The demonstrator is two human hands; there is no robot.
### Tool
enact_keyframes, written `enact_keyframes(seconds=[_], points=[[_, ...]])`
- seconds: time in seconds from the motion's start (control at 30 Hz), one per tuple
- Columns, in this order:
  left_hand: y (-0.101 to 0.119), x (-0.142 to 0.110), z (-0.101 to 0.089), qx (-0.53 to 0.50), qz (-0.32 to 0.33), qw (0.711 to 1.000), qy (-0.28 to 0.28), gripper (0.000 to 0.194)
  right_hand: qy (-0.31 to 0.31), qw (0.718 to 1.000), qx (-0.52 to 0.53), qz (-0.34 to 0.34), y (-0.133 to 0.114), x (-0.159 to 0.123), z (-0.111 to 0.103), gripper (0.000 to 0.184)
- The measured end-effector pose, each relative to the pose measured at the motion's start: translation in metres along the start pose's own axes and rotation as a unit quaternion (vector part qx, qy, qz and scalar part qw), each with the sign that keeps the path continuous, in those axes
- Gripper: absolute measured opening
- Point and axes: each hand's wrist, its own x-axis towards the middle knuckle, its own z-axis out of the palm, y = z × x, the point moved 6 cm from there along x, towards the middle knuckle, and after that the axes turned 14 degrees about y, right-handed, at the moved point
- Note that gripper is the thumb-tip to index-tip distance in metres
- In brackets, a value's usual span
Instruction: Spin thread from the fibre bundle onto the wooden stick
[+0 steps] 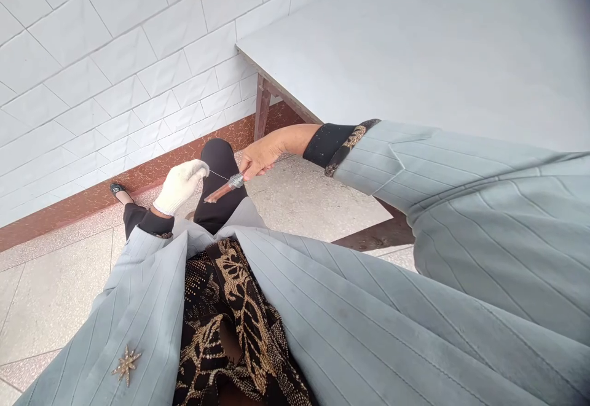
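Note:
My left hand (180, 186), in a white knitted glove, is closed with its fingertips pinching the end of a thin wire or thread (218, 174). The strand runs taut across to a grey winding (236, 181) around a brown wooden stick (218, 193). Bare and wrapped round the upper end of that stick, my right hand (262, 155) holds it tilted, with the rough, frayed end pointing down and left. Both hands are above my dark-trousered knee (219, 154). My right fingers partly hide the winding and the stick's upper end.
A white-topped table (415, 43) with brown wooden legs (262, 106) stands to my right. Ahead is a white tiled wall (115, 56) with a reddish-brown skirting (92, 200). Below lies a speckled tile floor (59, 295). My black shoe (116, 189) rests near the skirting.

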Motion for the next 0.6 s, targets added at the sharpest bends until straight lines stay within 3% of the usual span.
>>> enact_keyframes(seconds=[0.03,0.1,0.17,0.27,0.37,0.47,0.6], points=[[0.0,0.0,0.001,-0.001,0.003,1.0,-0.004,0.024,-0.071,0.997,0.02,-0.013,-0.002,-0.002,0.009,0.043],[-0.001,-0.001,0.005,-0.013,0.003,1.0,-0.012,0.023,-0.152,0.985,0.063,-0.053,-0.009,-0.006,0.018,0.053],[-0.004,-0.001,0.009,-0.034,-0.007,0.999,-0.012,0.023,-0.178,0.976,0.089,-0.084,-0.015,-0.009,0.02,0.059],[-0.013,-0.001,0.015,-0.058,-0.035,0.998,-0.01,0.023,-0.159,0.974,0.12,-0.108,-0.021,-0.012,0.015,0.06],[-0.019,-0.003,0.025,-0.073,-0.061,0.995,-0.035,0.023,-0.087,0.975,0.163,-0.127,-0.029,-0.015,0.005,0.052],[-0.019,-0.01,0.04,-0.091,-0.067,0.991,-0.076,0.021,0.042,0.964,0.227,-0.128,-0.037,-0.017,-0.01,0.041],[-0.014,-0.019,0.058,-0.134,-0.063,0.98,-0.132,0.023,0.236,0.944,0.229,-0.034,-0.03,-0.017,-0.03,0.029]])
